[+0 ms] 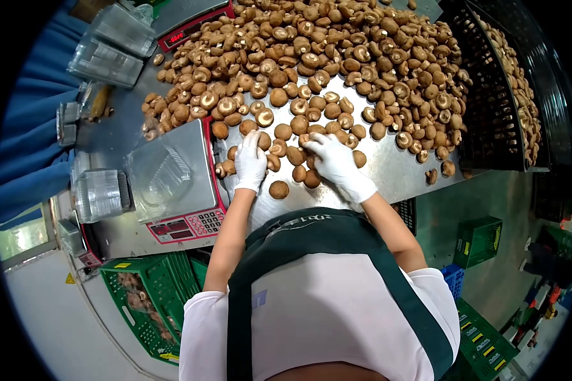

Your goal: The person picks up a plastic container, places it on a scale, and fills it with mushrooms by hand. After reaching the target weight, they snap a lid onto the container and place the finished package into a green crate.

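Brown mushrooms [388, 57] lie in a large heap over the far part of the metal table [388, 162], with looser ones nearer me. My left hand [250, 164], in a white glove, rests among the loose mushrooms beside the red-edged scale [197, 155]; its fingers point away from me and touch mushrooms. In another white glove, my right hand [332, 162] reaches in from the right, fingers bent over mushrooms near the middle. What its fingertips hold is partly hidden. One mushroom [278, 190] sits by itself between my wrists. On the scale lies a clear plastic tray [162, 174].
Stacked clear trays [102, 193] stand left of the scale, others [114, 44] at the far left. A second scale [194, 28] is behind. A black crate [499, 89] of mushrooms borders the right side. Green crates [143, 305] sit below the table; a person [550, 260] is far right.
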Demonstrator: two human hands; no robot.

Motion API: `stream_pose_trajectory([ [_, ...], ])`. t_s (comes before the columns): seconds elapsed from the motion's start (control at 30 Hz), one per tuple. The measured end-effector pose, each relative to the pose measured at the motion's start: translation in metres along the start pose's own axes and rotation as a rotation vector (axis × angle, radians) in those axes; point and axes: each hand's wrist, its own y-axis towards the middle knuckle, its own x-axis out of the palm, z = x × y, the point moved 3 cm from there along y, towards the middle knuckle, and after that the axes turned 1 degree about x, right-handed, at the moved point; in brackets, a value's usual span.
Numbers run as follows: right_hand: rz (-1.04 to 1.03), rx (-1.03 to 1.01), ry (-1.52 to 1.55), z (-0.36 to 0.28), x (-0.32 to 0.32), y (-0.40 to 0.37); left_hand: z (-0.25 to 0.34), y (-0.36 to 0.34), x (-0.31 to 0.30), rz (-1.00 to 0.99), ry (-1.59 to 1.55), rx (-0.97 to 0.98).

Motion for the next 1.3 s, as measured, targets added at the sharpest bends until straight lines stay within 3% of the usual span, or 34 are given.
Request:
stream_pose_trajectory([
  [0.1,0.0,-0.194,-0.186,-0.016,0.031,0.019,0.003,-0.013,-0.009,-0.091,-0.041,0.037],
  [0.17,-0.082,-0.146,-0.297,-0.009,0.063,0.033,0.012,-0.028,-0.021,-0.119,0.035,0.057],
  [0.27,-0.116,-0.241,-0.253,-0.014,0.059,0.045,0.017,-0.056,-0.036,-0.018,-0.09,0.04],
  [0.3,-0.224,-0.185,-0.208,-0.012,0.057,0.047,0.018,-0.065,-0.041,0.015,-0.127,0.004],
  [0.37,-0.152,-0.155,0.007,-0.011,0.032,0.037,0.016,-0.08,-0.047,0.05,-0.093,-0.036],
  [0.4,-0.226,-0.049,0.062,-0.006,0.026,0.035,0.014,-0.087,-0.048,0.032,-0.065,-0.064],
  [0.5,-0.137,0.113,0.526,0.015,-0.005,0.008,0.013,-0.101,-0.052,-0.01,0.005,-0.112],
  [0.57,-0.201,0.255,0.66,0.029,-0.036,-0.017,0.015,-0.1,-0.052,-0.028,0.042,-0.114],
  [0.67,-0.344,0.383,0.532,0.056,-0.085,-0.064,0.018,-0.088,-0.049,-0.09,0.054,0.006],
  [0.7,-0.437,0.452,0.489,0.069,-0.097,-0.083,0.021,-0.082,-0.048,-0.093,0.053,0.007],
  [0.77,-0.484,0.379,0.323,0.09,-0.114,-0.121,0.029,-0.072,-0.045,-0.168,0.035,-0.027],
  [0.83,-0.698,0.575,0.173,0.11,-0.121,-0.151,0.032,-0.066,-0.037,-0.221,-0.023,-0.094],
  [0.9,-0.607,0.599,0.086,0.111,-0.123,-0.158,0.04,-0.059,-0.024,-0.209,0.086,0.117],
  [0.97,-0.432,0.737,0.123,0.112,-0.122,-0.153,0.049,-0.052,-0.009,-0.258,0.072,0.18],
  [1.1,-0.094,0.612,0.13,0.102,-0.09,-0.103,0.066,-0.034,0.014,-0.262,0.026,0.273],
  [1.17,0.113,0.401,0.151,0.099,-0.059,-0.069,0.072,-0.029,0.017,-0.254,0.018,0.296],
  [1.2,0.12,0.454,0.153,0.078,-0.059,-0.049,0.074,-0.028,0.016,-0.241,0.102,0.311],
  [1.23,0.178,0.368,-0.098,0.078,-0.037,-0.035,0.075,-0.029,0.015,-0.229,0.187,0.323],
  [1.27,0.035,0.419,-0.073,0.062,-0.029,-0.024,0.075,-0.03,0.012,-0.221,0.186,0.307],
  [1.3,0.137,0.286,-0.209,0.056,-0.006,-0.022,0.074,-0.031,0.006,-0.189,0.172,0.307],
])
